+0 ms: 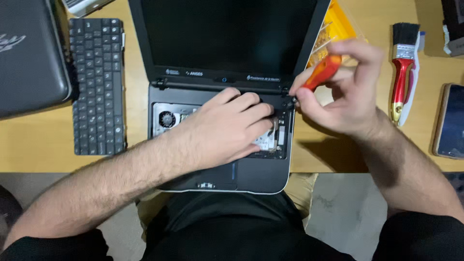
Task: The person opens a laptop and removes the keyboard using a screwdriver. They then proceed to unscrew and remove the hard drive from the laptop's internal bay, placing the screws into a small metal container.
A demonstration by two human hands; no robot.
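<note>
On the wooden desk (pixel 43 145) directly below the camera sits a small open laptop (pixel 261 176) with its keyboard taken out, so the fan (pixel 167 119) and circuit boards lie bare in the well of the base; its dark screen (pixel 227 34) stands tilted back. Pressed flat over that opened well is the left hand (pixel 227 128), palm down, fingers stretched toward the hinge and grasping nothing, simply bearing on the machine's inner parts. Just to the right, at the rear right corner of the base beside the hinge, the right hand (pixel 345 89) pinches a screwdriver with a red and orange handle (pixel 321 72) between thumb and fingers, its tip angled down and left onto the corner of the laptop; the tip itself is too small to make out clearly. Left of the laptop lies the removed black keyboard (pixel 98 87), and beyond it a closed dark grey laptop (pixel 29 58). Behind the right hand shows a yellow tray (pixel 338 24); farther right rest a paintbrush with a red handle (pixel 403 72) and a phone (pixel 450 121) lying flat.
</note>
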